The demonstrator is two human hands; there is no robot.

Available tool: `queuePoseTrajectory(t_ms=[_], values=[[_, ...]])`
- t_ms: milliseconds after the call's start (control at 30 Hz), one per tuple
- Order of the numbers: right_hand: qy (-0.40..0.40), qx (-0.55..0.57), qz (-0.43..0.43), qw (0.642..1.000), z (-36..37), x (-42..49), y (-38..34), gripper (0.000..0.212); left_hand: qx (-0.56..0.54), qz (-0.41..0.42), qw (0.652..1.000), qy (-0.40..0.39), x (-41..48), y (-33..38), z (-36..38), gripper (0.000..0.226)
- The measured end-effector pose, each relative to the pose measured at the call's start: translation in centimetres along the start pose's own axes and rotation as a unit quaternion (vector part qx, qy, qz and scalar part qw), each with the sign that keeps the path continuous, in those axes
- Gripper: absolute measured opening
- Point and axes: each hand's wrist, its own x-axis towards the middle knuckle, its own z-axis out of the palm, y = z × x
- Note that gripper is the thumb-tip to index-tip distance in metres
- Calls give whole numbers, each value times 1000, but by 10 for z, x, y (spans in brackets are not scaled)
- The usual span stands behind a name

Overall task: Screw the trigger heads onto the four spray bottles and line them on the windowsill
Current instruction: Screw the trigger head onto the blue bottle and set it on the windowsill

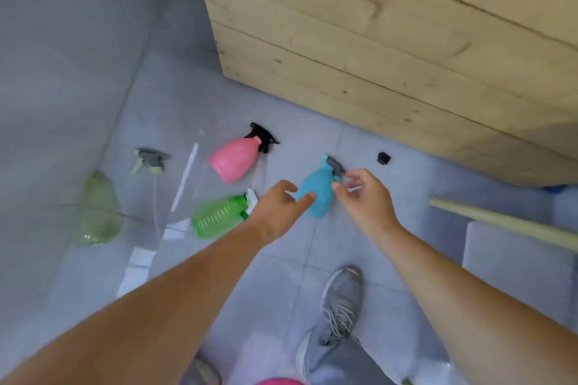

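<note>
Grey tiled floor (281, 275) carries the blue spray bottle (317, 194), lying at centre between the left hand (278, 212) at 9 o'clock and right hand (364, 200) at 3 o'clock, both unclenched, neither gripping.

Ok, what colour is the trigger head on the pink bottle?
Black. The trigger head sits at the neck of the pink bottle, clearest in the head view.

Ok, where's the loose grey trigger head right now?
The grey trigger head lies on the floor at the left of the head view, left of the pink bottle and just beyond the pale green bottle.
</note>
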Motion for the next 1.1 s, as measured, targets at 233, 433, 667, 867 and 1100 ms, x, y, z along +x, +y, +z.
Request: queuePoseTrajectory(t_ms=[233,433,667,867,1100], values=[[33,67,80,994,44,85,62,42,39,24,999,5,83,-20,39,71],[45,53,98,993,60,131,96,55,155,5,988,24,119,-32,63,91],[46,18,98,994,74,156,104,54,46,-11,999,18,129,-54,65,69],[2,-44,88,995,76,157,94,40,-61,-42,997,23,112,-72,56,69],[-105,86,94,986,59,152,72,18,-172,-38,984,-33,88,-68,46,68]])
